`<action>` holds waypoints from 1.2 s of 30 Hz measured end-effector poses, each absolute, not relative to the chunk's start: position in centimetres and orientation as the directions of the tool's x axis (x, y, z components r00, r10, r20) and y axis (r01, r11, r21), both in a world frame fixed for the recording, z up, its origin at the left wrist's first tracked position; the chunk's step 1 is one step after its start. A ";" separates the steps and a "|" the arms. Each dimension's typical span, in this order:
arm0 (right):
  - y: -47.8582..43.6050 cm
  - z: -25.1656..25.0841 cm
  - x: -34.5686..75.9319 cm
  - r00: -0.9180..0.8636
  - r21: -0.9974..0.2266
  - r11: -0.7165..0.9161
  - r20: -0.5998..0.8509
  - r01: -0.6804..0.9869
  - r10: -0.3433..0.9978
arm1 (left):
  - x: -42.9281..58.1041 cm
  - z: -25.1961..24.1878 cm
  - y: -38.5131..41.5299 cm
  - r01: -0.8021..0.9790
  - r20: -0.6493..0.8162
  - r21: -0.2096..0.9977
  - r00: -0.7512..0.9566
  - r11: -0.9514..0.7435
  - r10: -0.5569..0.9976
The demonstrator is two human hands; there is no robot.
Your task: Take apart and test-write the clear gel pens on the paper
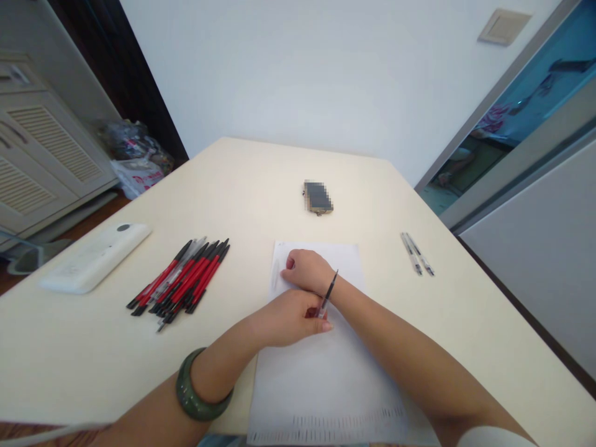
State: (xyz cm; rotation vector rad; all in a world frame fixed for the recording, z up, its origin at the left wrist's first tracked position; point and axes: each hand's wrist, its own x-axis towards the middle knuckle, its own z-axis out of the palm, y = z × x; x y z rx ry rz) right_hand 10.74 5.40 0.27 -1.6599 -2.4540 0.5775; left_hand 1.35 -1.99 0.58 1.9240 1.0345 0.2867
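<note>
A white sheet of paper [321, 379] lies on the cream table [233, 186] in front of me. My left hand [288, 320], with a green bangle [198, 388] on its wrist, is closed around a black pen [328, 295] whose tip points down at the sheet. My right hand [305, 270] rests on the upper part of the paper just beyond it, fingers curled under, and I see nothing in it. The two hands nearly touch.
A pile of several red and black pens [181, 279] lies left of the paper. Two clear pens [416, 253] lie to the right. A small dark blurred object [318, 197] sits farther back, and a white flat device [93, 257] is at the far left.
</note>
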 end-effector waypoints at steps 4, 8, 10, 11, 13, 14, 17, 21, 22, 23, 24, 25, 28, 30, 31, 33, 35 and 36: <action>5.4 0.4 11.0 -0.407 -0.353 0.348 -0.109 0.869 0.907 | 1.3 0.5 -2.0 0.542 -0.193 0.803 0.630 -0.248 0.753; 5.4 0.6 11.5 -0.420 -0.341 0.363 -0.107 0.867 0.901 | 1.3 0.4 -2.0 0.552 -0.198 0.798 0.619 -0.241 0.760; 5.4 0.7 11.6 -0.425 -0.344 0.368 -0.103 0.864 0.899 | 1.3 0.4 -2.0 0.561 -0.204 0.795 0.608 -0.233 0.767; 5.3 0.7 11.7 -0.427 -0.349 0.370 -0.100 0.861 0.898 | 1.3 0.4 -2.1 0.562 -0.209 0.795 0.607 -0.229 0.767; 5.3 0.7 12.1 -0.431 -0.367 0.372 -0.090 0.853 0.898 | 1.3 0.5 -2.1 0.556 -0.213 0.801 0.612 -0.223 0.762; 5.2 0.7 12.3 -0.428 -0.380 0.369 -0.081 0.848 0.900 | 1.3 0.5 -2.1 0.549 -0.209 0.805 0.615 -0.223 0.760; 5.0 1.0 13.7 -0.401 -0.425 0.347 -0.044 0.836 0.915 | 1.2 0.7 -2.2 0.525 -0.184 0.819 0.622 -0.231 0.761; 4.4 1.7 16.2 -0.331 -0.756 0.213 -0.005 0.619 0.944 | 1.1 0.7 -2.2 0.523 -0.183 0.821 0.622 -0.229 0.762; 4.2 1.9 16.8 -0.322 -0.834 0.179 0.002 0.521 0.947 | 1.1 0.8 -2.2 0.529 -0.188 0.818 0.617 -0.225 0.764; 4.1 2.0 17.3 -0.311 -0.890 0.147 0.006 0.431 0.950 | 1.1 0.8 -2.2 0.535 -0.193 0.816 0.613 -0.222 0.766; 4.0 2.0 17.6 -0.300 -0.919 0.128 0.011 0.374 0.954 | 1.1 0.9 -2.2 0.539 -0.196 0.813 0.609 -0.219 0.769; 4.0 1.9 17.8 -0.282 -0.931 0.116 0.015 0.346 0.959 | 1.1 1.0 -2.2 0.542 -0.198 0.812 0.607 -0.218 0.770; 4.0 1.3 17.8 -0.225 -0.907 0.127 0.037 0.401 0.974 | 1.1 1.3 -2.2 0.539 -0.198 0.814 0.607 -0.216 0.769; 4.2 0.9 17.4 -0.233 -0.848 0.183 0.072 0.498 0.970 | 1.2 1.4 -2.2 0.534 -0.202 0.819 0.611 -0.211 0.765; 4.2 0.7 17.2 -0.262 -0.807 0.230 0.096 0.544 0.960 | 1.2 1.4 -2.1 0.534 -0.205 0.819 0.612 -0.209 0.764; 4.4 0.5 16.7 -0.351 -0.716 0.338 0.138 0.611 0.926 | 1.2 1.2 -2.1 0.541 -0.209 0.814 0.613 -0.211 0.762; 4.6 0.4 16.1 -0.439 -0.631 0.426 0.147 0.648 0.886 | 1.2 0.9 -2.1 0.546 -0.205 0.808 0.615 -0.223 0.762; 4.8 0.4 15.8 -0.471 -0.598 0.453 0.139 0.662 0.871 | 1.2 0.7 -2.0 0.547 -0.201 0.806 0.614 -0.228 0.763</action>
